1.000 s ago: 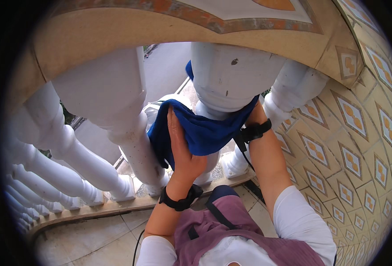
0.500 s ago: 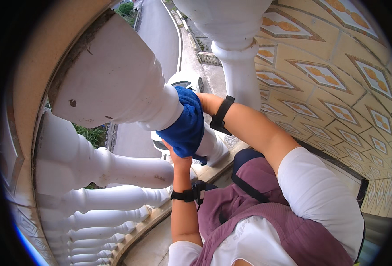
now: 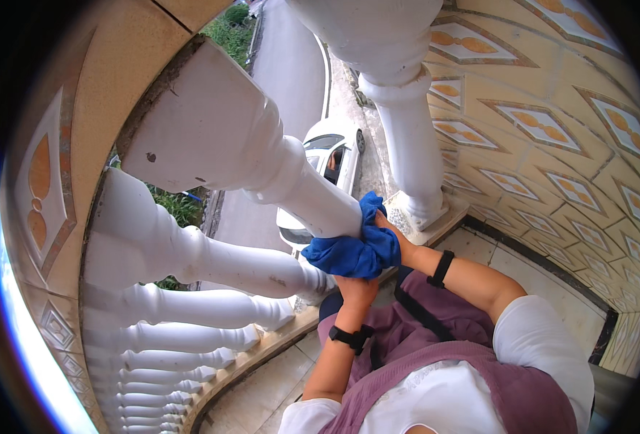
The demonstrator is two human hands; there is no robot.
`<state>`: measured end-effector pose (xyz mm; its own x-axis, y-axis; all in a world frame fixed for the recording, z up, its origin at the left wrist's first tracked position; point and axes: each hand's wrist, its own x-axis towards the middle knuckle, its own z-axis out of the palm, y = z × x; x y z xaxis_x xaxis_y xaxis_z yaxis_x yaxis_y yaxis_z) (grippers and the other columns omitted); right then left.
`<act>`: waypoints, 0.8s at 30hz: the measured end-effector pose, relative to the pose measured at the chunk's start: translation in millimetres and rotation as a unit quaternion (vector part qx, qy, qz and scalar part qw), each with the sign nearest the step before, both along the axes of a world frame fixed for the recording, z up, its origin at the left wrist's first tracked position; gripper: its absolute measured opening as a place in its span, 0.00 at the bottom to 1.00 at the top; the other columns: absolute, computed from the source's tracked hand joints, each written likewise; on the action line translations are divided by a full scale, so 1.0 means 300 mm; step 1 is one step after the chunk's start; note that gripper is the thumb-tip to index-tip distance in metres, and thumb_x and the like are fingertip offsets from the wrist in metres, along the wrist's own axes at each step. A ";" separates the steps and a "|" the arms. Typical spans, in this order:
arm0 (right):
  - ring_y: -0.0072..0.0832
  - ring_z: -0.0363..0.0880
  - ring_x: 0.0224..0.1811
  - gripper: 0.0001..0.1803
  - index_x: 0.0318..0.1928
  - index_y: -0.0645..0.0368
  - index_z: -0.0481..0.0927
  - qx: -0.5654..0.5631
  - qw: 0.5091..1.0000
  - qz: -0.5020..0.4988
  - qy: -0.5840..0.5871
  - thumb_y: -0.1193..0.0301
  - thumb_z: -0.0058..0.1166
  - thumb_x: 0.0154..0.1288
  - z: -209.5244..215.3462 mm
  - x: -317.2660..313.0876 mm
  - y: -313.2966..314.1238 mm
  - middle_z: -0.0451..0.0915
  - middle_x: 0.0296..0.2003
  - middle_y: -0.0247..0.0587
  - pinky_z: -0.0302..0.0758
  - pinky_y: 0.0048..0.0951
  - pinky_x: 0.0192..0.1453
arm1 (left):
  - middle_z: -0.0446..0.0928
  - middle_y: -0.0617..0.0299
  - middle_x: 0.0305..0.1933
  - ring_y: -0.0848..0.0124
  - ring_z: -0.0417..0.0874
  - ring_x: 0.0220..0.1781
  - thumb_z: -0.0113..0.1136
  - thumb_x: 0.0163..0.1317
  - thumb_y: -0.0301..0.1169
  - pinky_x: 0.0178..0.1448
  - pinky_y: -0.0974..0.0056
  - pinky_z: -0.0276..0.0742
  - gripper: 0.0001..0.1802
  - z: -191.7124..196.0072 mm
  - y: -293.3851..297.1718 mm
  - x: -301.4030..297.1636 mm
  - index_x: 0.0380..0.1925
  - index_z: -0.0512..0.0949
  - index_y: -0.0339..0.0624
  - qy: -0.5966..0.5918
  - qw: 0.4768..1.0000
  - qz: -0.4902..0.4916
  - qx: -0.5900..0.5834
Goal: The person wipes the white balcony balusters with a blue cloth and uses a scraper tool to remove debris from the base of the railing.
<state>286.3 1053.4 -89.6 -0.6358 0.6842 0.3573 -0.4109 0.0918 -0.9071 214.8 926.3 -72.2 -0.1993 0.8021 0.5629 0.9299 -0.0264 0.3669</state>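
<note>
A blue cloth (image 3: 352, 254) is bunched around the lower shaft of a white baluster (image 3: 318, 197). My left hand (image 3: 356, 289) grips the cloth from the near left side, its fingers mostly hidden beneath the folds. On the right side of the shaft, my right hand (image 3: 398, 237) is closed on the same cloth, with part of it sticking up beside the fingers. The foot of this baluster is hidden behind the cloth and my hands.
More white balusters (image 3: 211, 260) run in a curve to the left, and another (image 3: 407, 137) stands at the right. A diamond-patterned tiled wall (image 3: 537, 130) rises on the right. Beyond the railing, below, lie a road (image 3: 284, 65) and white cars (image 3: 345, 155).
Both hands and the cloth have slid down the baluster toward its foot, baring more of the shaft. The view has shifted slightly.
</note>
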 end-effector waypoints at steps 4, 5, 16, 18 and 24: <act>0.35 0.57 0.62 0.28 0.64 0.63 0.54 -0.006 0.995 0.055 0.088 0.61 0.37 0.68 0.077 -0.015 -0.011 0.59 0.60 0.48 0.52 0.33 0.67 | 0.73 0.49 0.49 0.48 0.70 0.53 0.55 0.49 0.29 0.59 0.49 0.61 0.17 0.056 -0.003 -0.025 0.42 0.76 0.44 0.031 0.998 -0.043 0.034; 0.38 0.56 0.63 0.30 0.64 0.63 0.53 0.043 0.996 0.029 0.079 0.59 0.37 0.68 0.144 -0.021 0.004 0.59 0.60 0.49 0.51 0.34 0.68 | 0.73 0.50 0.49 0.49 0.71 0.53 0.54 0.49 0.28 0.60 0.50 0.62 0.15 0.088 0.022 -0.043 0.40 0.77 0.44 0.022 0.997 -0.050 0.059; 0.32 0.60 0.62 0.29 0.67 0.56 0.48 -0.196 0.924 0.212 0.250 0.64 0.40 0.69 0.298 -0.113 -0.017 0.60 0.61 0.42 0.57 0.38 0.68 | 0.61 0.50 0.63 0.54 0.61 0.64 0.55 0.56 0.45 0.67 0.55 0.52 0.35 -0.077 0.223 -0.173 0.61 0.59 0.43 -0.281 0.958 0.036 0.038; 0.33 0.62 0.61 0.28 0.66 0.55 0.50 -0.227 0.909 0.218 0.274 0.64 0.39 0.69 0.216 -0.085 -0.003 0.62 0.60 0.41 0.59 0.36 0.67 | 0.55 0.50 0.66 0.54 0.58 0.66 0.54 0.57 0.48 0.67 0.56 0.52 0.38 -0.117 0.192 -0.148 0.64 0.53 0.46 -0.080 0.994 0.072 0.007; 0.35 0.74 0.51 0.31 0.54 0.61 0.69 0.230 0.971 -0.040 -0.046 0.60 0.62 0.51 -0.120 -0.018 0.069 0.75 0.47 0.47 0.71 0.31 0.52 | 0.68 0.46 0.55 0.52 0.67 0.59 0.50 0.59 0.39 0.64 0.56 0.59 0.21 -0.203 0.058 -0.078 0.52 0.70 0.46 0.009 1.000 0.014 -0.006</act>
